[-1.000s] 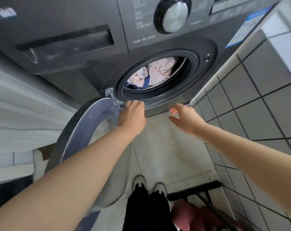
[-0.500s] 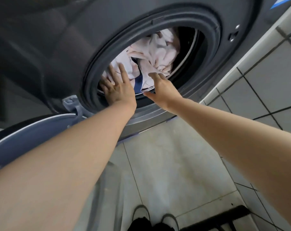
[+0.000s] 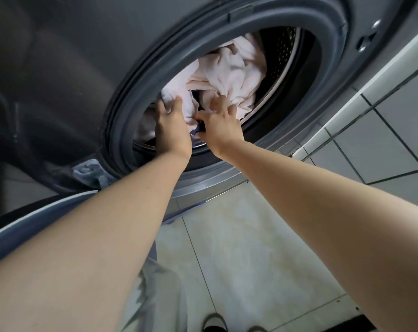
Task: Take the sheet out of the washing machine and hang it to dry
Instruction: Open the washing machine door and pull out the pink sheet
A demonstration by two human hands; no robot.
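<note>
Both hands now deeper inside drum: left hand [image 3: 172,121] and right hand [image 3: 218,123] clutch pink sheet [image 3: 232,77], bunched inside washing machine [image 3: 227,22]. Removal barely begun; hanging remains.

1. Sheet [image 3: 229,75]: soft pale pink cloth, matt, heavily creased.
2. Door seal [image 3: 179,56]: grey rubber, smooth, dull sheen.
3. Drum [image 3: 282,51]: perforated metal, glossy.
4. Washing machine [image 3: 59,56] front panel: dark, smooth, semi-gloss finish.
5. Door [image 3: 23,226]: glossy rim, apparently plastic.
6. Floor [image 3: 239,236]: pale tile, smooth, faintly mottled.
7. Wall [image 3: 395,116]: glazed tile, glossy, dark grout lines.
</note>
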